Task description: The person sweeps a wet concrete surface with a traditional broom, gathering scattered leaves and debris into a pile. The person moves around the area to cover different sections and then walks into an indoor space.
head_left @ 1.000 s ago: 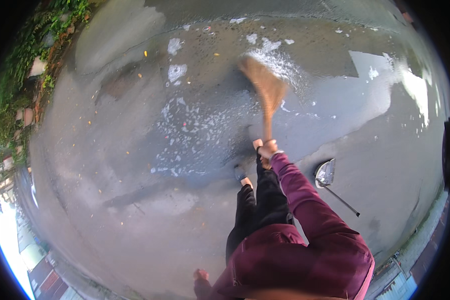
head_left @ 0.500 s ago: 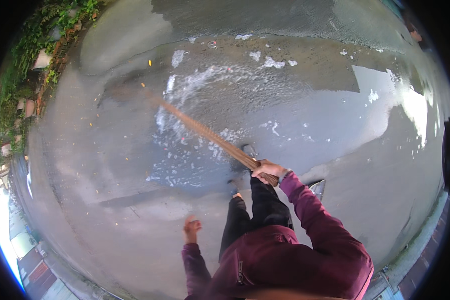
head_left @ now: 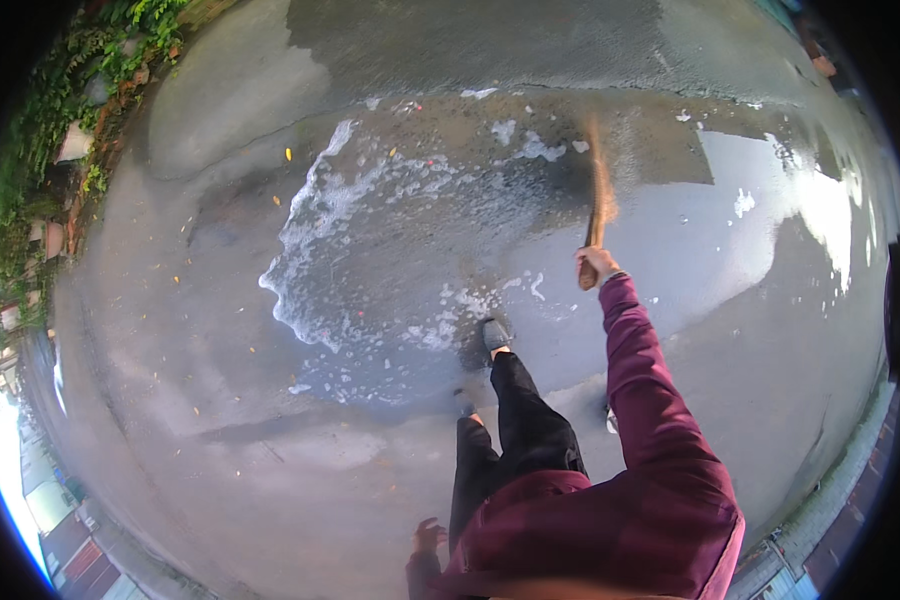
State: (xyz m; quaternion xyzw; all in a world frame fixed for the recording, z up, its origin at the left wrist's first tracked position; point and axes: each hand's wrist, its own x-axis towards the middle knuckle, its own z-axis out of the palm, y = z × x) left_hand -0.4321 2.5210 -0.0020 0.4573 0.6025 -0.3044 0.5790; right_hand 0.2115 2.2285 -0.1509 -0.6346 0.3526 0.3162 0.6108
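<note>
Swung across from the person's ten o'clock to about one o'clock, the broom [head_left: 599, 205] now points up and away over the wet concrete ground [head_left: 220, 420], its blurred bristle end hanging above a dark soaked patch. White foam [head_left: 315, 235] has spread into a wider curved line at eleven o'clock than it showed half a second ago, with smaller flecks scattered nearer the feet. The maroon-sleeved right arm has stretched out straight, where before it was bent close to the body. At its end the right hand [head_left: 594, 266] has its fingers curled tight around the lower end of the broom's handle. The left hand [head_left: 428, 536] has dropped lower toward seven o'clock beside the hip, fingers loosely spread, holding nothing. One dark shoe [head_left: 494, 334] is planted forward at twelve o'clock.
</note>
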